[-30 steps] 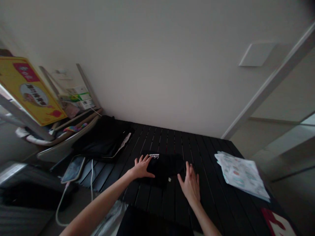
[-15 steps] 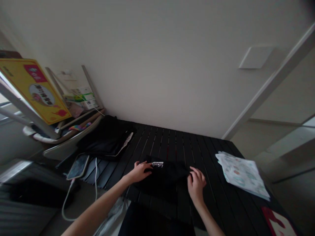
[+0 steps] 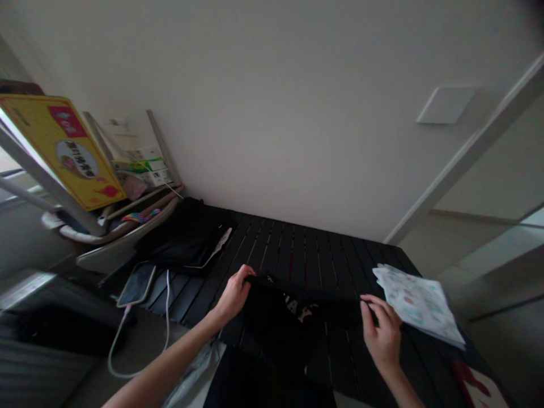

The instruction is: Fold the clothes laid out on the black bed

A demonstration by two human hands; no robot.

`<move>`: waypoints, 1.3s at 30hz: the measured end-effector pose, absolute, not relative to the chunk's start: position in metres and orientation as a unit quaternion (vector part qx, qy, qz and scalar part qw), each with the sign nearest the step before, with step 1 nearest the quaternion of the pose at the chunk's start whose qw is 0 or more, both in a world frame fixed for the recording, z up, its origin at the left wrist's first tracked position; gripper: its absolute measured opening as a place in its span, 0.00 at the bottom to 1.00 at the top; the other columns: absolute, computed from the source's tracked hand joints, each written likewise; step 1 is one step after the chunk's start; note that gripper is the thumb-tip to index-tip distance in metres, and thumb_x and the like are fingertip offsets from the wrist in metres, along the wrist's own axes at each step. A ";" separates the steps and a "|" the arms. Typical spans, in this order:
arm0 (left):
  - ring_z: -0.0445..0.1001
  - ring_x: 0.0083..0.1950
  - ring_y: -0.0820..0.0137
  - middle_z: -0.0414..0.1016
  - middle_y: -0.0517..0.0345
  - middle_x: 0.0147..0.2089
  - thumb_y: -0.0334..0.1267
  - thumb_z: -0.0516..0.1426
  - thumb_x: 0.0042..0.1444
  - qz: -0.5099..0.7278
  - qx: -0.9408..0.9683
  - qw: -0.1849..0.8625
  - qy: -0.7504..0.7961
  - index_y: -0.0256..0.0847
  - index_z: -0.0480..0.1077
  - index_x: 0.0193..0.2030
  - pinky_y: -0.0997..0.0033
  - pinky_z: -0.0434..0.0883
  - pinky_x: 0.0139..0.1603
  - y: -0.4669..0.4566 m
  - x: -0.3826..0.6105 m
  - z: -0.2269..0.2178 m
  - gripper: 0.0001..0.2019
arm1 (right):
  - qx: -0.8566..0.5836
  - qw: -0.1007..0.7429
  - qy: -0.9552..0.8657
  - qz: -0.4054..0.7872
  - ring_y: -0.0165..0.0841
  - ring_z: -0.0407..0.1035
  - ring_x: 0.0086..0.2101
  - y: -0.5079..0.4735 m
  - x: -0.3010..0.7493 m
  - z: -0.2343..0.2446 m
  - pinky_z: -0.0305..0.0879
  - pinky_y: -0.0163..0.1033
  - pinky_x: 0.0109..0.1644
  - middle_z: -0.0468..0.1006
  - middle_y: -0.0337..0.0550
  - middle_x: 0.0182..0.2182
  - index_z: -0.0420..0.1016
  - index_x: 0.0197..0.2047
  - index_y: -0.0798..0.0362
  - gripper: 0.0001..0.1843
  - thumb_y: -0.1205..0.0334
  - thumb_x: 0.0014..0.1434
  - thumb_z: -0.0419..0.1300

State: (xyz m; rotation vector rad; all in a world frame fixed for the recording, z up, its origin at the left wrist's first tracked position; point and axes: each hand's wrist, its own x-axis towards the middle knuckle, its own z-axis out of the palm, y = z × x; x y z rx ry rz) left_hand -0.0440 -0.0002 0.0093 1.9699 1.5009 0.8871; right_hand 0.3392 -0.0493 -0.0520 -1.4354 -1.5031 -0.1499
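Observation:
A black garment with white lettering hangs stretched between my two hands, just over the dark slatted table. At its upper left edge my left hand is closed, fingers wrapped on the fabric. My right hand pinches the garment's right end between thumb and fingers. The fabric's middle sags toward me, and part of the lettering shows in its folds. Against the dark table and my dark clothing, the garment's lower edge is hard to make out.
The slatted table runs to the wall. At left lie black folded clothes and a phone on a white cable. A yellow box stands beyond. On the right are a white patterned folded cloth and a red-and-cream item.
The garment was lying on the table with its small print facing up. Both hands now grip and lift it; my right hand has moved right, pulling it wider, and other lettering shows.

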 end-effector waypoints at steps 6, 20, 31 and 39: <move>0.72 0.32 0.72 0.73 0.64 0.32 0.40 0.51 0.61 0.255 0.768 0.314 0.496 0.44 0.61 0.54 0.76 0.65 0.33 0.000 -0.035 0.057 0.14 | -0.630 0.547 -0.552 0.001 0.41 0.70 0.47 -0.051 0.345 -0.029 0.61 0.48 0.55 0.77 0.52 0.45 0.74 0.45 0.54 0.21 0.47 0.64 0.50; 0.60 0.65 0.62 0.66 0.50 0.63 0.26 0.44 0.62 0.148 0.816 0.001 0.558 0.43 0.61 0.64 0.57 0.51 0.66 0.117 0.002 0.065 0.24 | -0.765 0.350 -0.535 -0.076 0.50 0.66 0.50 0.050 0.348 -0.046 0.53 0.64 0.56 0.72 0.65 0.50 0.73 0.46 0.61 0.33 0.43 0.65 0.38; 0.48 0.72 0.55 0.51 0.52 0.72 0.42 0.45 0.65 0.059 0.789 0.069 0.608 0.46 0.56 0.68 0.42 0.45 0.69 0.065 0.033 -0.069 0.25 | -0.718 0.162 -0.677 -0.006 0.50 0.43 0.66 0.012 0.235 -0.121 0.44 0.59 0.65 0.45 0.55 0.70 0.57 0.67 0.55 0.33 0.46 0.65 0.42; 0.44 0.73 0.55 0.45 0.55 0.73 0.48 0.47 0.65 0.047 0.799 0.066 0.595 0.52 0.46 0.71 0.37 0.38 0.69 0.040 -0.013 -0.070 0.29 | -0.675 0.073 -0.734 0.033 0.42 0.39 0.68 0.020 0.260 -0.126 0.32 0.62 0.67 0.44 0.43 0.70 0.42 0.71 0.45 0.34 0.42 0.65 0.39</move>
